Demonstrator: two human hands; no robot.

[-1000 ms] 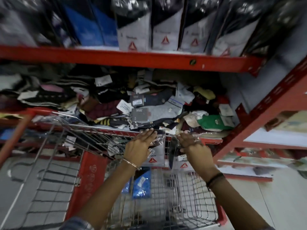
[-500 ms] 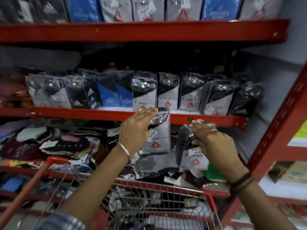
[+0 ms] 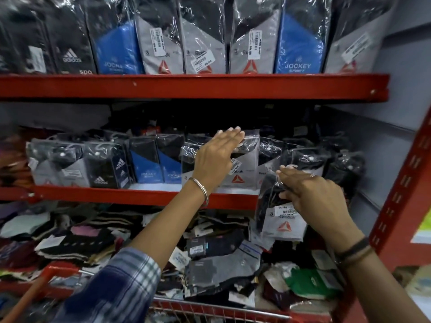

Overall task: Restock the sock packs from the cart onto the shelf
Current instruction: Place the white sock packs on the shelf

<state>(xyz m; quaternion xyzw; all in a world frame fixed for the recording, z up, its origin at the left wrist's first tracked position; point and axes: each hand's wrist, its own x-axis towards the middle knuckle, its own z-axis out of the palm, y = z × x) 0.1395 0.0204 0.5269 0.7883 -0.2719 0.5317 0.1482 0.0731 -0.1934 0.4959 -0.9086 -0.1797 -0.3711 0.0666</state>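
My left hand (image 3: 214, 157) presses a grey-and-black sock pack (image 3: 242, 169) with a red triangle logo upright into the row on the middle red shelf (image 3: 130, 195), fingers flat across its top. My right hand (image 3: 312, 194) grips a second, similar sock pack (image 3: 279, 215) by its upper part; it hangs below the shelf edge, to the right of the first. The cart's wire rim (image 3: 210, 308) and red handle (image 3: 58, 269) show at the bottom.
The top shelf (image 3: 186, 86) holds upright packs of several brands. Loose socks (image 3: 210, 259) lie piled on the lower shelf. A red upright post (image 3: 401, 194) stands at the right beside a grey side wall.
Both hands rose from the cart with a pack each. The left pack went from in front of the shelf edge onto the middle shelf; the right pack lifted slightly.
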